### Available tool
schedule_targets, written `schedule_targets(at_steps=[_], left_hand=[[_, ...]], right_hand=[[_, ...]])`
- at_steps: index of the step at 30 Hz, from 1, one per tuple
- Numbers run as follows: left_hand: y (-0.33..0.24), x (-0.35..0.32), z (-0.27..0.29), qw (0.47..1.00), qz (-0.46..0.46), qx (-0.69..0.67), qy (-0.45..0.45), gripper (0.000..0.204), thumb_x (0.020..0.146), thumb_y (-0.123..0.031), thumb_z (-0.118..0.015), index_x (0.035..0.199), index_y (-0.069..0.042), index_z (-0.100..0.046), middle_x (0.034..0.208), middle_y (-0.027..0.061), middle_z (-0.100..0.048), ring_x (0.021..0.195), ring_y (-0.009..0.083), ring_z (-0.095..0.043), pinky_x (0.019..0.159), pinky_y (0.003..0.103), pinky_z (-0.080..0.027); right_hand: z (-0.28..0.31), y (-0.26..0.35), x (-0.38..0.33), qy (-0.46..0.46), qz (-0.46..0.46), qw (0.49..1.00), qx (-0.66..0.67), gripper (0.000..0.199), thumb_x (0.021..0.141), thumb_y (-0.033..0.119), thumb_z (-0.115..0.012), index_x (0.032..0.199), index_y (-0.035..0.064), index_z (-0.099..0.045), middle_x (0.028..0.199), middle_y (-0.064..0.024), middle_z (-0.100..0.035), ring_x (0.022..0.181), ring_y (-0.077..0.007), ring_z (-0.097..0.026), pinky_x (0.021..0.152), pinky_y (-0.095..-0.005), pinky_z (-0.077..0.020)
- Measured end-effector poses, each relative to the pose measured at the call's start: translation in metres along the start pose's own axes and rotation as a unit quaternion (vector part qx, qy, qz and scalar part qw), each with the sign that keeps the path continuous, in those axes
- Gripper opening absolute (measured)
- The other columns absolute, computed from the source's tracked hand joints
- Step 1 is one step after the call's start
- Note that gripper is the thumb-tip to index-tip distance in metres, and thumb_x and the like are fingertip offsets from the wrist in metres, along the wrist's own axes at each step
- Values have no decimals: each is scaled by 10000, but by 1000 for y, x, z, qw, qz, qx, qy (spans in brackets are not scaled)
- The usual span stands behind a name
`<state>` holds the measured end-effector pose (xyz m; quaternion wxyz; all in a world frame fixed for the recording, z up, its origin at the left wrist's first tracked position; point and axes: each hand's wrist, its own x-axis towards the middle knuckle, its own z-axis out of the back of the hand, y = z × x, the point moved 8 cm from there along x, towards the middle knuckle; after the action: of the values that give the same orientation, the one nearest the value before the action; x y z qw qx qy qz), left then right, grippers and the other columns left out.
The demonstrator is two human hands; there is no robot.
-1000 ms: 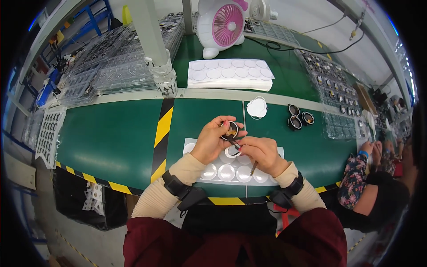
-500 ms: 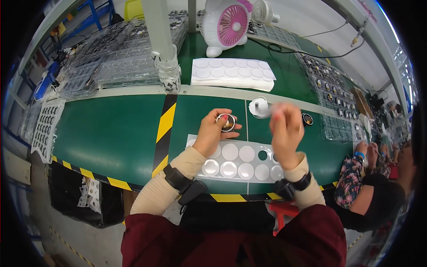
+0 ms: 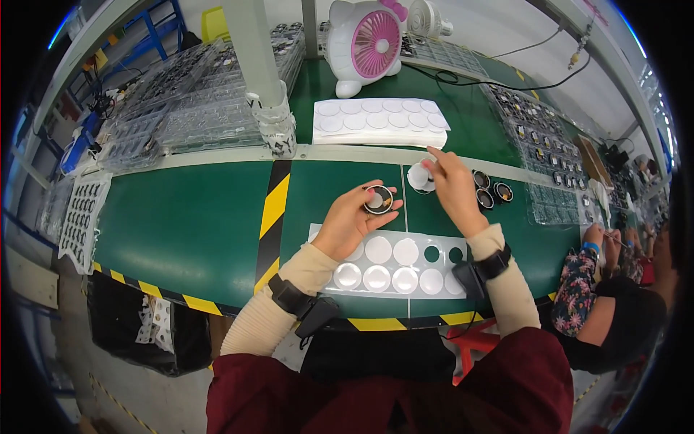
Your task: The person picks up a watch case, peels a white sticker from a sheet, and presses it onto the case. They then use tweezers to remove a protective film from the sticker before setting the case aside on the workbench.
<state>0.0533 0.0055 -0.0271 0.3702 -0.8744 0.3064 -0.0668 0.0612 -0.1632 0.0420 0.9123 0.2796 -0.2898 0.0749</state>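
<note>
My left hand (image 3: 352, 223) has its fingers wrapped round a small round black part with a silver rim (image 3: 389, 205), its face turned up and the thumb on it. At the pile of white round discs (image 3: 417, 177), my right hand (image 3: 455, 186) touches the top with its thumb, index finger stretched out and apart from it. The other right fingers are partly hidden. Three similar round black parts (image 3: 503, 192) lie just right of that hand. Below both hands lies a sheet of round white stickers (image 3: 391, 265), with two round gaps in its upper row.
A stack of white sheets with circles (image 3: 379, 136) lies farther back, before a pink and white fan (image 3: 374, 45). Clear trays (image 3: 210, 108) fill the back left behind a post (image 3: 254, 54). More trays (image 3: 546, 206) stand right, near another person's arm (image 3: 575, 286).
My right hand has moved left and down onto the white discs, uncovering two more black parts and a second gap in the sheet. The left hand still holds its part.
</note>
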Motion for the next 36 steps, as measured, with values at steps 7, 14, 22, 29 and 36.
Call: schedule_targets(at_steps=[7,14,22,29,36], left_hand=[[6,-7,-13,993,47,-111,14,397,935,-180,-301,1261,44,-335,1207,211,-467,1109,320,-501,962,403,-426],[11,-10,-24,993,60,-100,37,439,928,-199,-276,1289,47,-321,1238,202,-451,1131,289,-483,1005,415,-377],[13,-9,-28,995,70,-67,38,463,910,-207,-266,1295,46,-322,1281,203,-422,1155,263,-463,1010,414,-362],[13,-9,-29,996,65,-58,35,482,902,-216,-269,1310,38,-300,1305,187,-406,1151,255,-466,1008,412,-362],[13,-12,-31,994,63,-66,55,504,873,-102,-332,1357,-1,-237,1297,143,-411,1144,221,-474,1011,417,-362]], right_hand=[[38,45,-42,11,-69,930,360,189,855,61,-526,994,-49,-593,855,-158,-606,754,-221,-587,655,-304,-479],[17,69,-61,29,71,948,310,228,784,-83,-553,1007,-50,-590,984,-163,-608,927,-252,-591,776,-306,-485],[10,61,-63,48,58,945,317,247,767,-96,-565,1004,-37,-600,1033,-158,-606,936,-253,-597,796,-303,-486],[9,59,-63,47,49,942,329,250,760,-119,-545,989,-33,-599,1034,-161,-608,949,-252,-595,803,-298,-482],[17,64,-60,-1,134,965,227,256,724,-138,-557,960,-47,-596,1007,-170,-606,966,-291,-591,814,-328,-483]])
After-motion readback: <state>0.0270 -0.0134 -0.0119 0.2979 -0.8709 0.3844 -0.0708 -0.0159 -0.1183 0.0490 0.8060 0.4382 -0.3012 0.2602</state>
